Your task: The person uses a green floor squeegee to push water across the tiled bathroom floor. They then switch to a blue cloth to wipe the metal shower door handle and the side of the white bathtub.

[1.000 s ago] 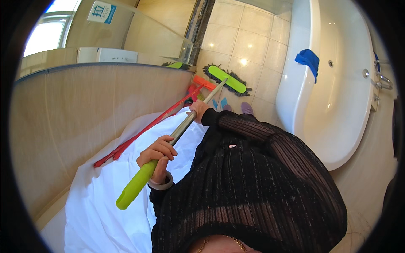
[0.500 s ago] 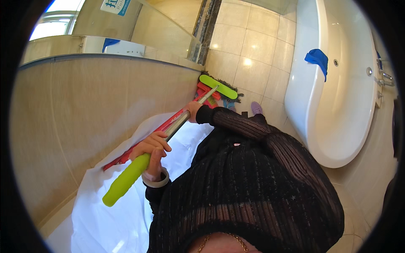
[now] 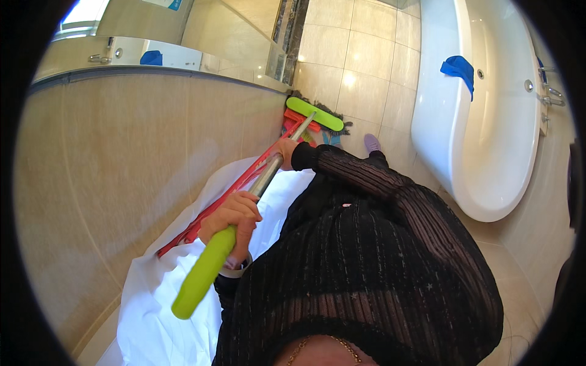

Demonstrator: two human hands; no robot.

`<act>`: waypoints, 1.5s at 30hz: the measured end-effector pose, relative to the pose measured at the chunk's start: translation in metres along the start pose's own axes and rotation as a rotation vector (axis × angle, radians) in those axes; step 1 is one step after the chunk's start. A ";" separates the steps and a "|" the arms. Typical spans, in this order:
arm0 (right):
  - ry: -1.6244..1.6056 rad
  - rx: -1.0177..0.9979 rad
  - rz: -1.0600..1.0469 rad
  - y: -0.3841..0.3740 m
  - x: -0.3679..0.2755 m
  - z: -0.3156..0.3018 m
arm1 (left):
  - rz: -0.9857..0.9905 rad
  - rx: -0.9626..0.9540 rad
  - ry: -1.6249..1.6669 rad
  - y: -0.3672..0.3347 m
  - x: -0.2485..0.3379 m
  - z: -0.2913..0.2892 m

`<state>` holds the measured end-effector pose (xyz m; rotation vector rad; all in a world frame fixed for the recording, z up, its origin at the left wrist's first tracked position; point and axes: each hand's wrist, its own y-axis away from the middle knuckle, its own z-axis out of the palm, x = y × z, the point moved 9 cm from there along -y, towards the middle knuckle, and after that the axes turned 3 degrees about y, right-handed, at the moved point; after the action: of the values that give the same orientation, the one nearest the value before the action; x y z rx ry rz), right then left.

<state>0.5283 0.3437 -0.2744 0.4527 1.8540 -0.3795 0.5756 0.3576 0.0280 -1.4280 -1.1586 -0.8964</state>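
A flat mop (image 3: 267, 181) with a silver pole and a green foam grip slants across in front of me. My left hand (image 3: 231, 221) is wrapped round the pole at the top of the green grip. Farther down the pole, my right hand (image 3: 283, 152) closes round it. The mop's green plate (image 3: 328, 117), fringed with dark grey strands, is at the far end by the wall's corner. Close beside the pole, a long red handle (image 3: 190, 233) leans along the wall over a white sheet (image 3: 165, 299). A red tool head (image 3: 295, 114) lies partly hidden beneath the mop plate.
On the right stands a white bathtub (image 3: 442, 158), a blue cloth (image 3: 459, 72) draped over its rim. A tiled wall (image 3: 140, 140) with a mirror above runs along the left. Pale tiles (image 3: 366, 76) cover the floor, and my purple shoe (image 3: 372, 143) shows below the mop head.
The mop's green grip and my left hand have shifted right and slightly toward me. Both hands keep hold of the pole. The whole view has tilted a little.
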 end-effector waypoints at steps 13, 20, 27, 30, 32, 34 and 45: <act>0.057 0.326 -0.362 0.021 -0.070 0.029 | -1.226 -0.644 -1.452 0.152 -0.350 -0.091; 0.091 0.363 -0.229 0.039 -0.060 0.010 | -1.286 -0.826 -1.507 0.155 -0.370 -0.106; 0.293 0.141 -0.011 0.056 -0.060 0.006 | -1.185 -0.941 -1.506 0.115 -0.346 -0.064; 0.393 0.165 0.018 0.060 -0.054 -0.003 | -1.069 -1.010 -1.517 0.077 -0.327 -0.024; 0.368 0.205 0.012 0.064 -0.050 -0.013 | -0.994 -1.045 -1.529 0.058 -0.309 0.000; 0.284 0.242 0.026 0.080 -0.050 -0.029 | -0.900 -1.097 -1.545 0.044 -0.290 0.024; 0.186 0.860 0.180 0.245 -0.053 -0.139 | 0.520 -1.296 -1.653 -0.007 -0.186 0.254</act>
<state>0.5473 0.6167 -0.1898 1.2579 1.7345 -1.0424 0.5066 0.5720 -0.1921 -3.6343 -1.0148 0.3235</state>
